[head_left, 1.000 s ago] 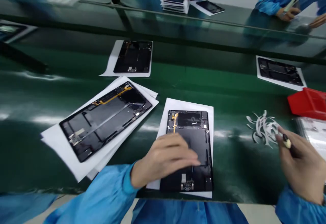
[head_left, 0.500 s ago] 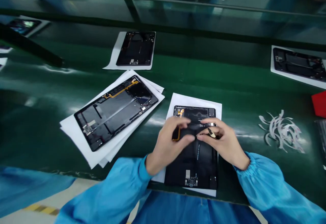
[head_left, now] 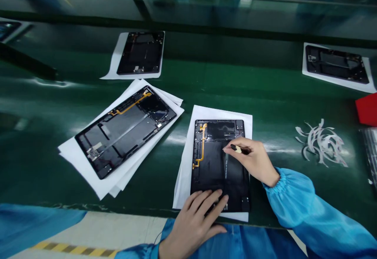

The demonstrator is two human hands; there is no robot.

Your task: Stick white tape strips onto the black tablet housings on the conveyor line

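Observation:
In front of me a black tablet housing [head_left: 216, 180] lies on a white sheet [head_left: 182, 190], with an orange flex cable [head_left: 202, 145] along its left side. My left hand [head_left: 196, 221] rests on the housing's bottom edge, fingers spread, covering the small board there. My right hand [head_left: 250, 157] is closed above the upper middle of the housing. Its fingers grip a small cream tool with a black end [head_left: 236, 148], whose exact kind I cannot make out. The fingertips are at the top of a thin pale strip [head_left: 226, 166] running down the housing.
To the left, another open tablet housing [head_left: 126, 129] sits on stacked white sheets [head_left: 97, 182]. Further housings lie behind, one at left [head_left: 141, 52] and one at right [head_left: 337, 64]. Curled white strips [head_left: 322, 143] form a pile at right, near a red box [head_left: 366, 109].
My left hand has moved from the upper part of the housing down to its bottom edge and flattened. My right hand stays over the housing, still gripping the tool. The view has shifted slightly.

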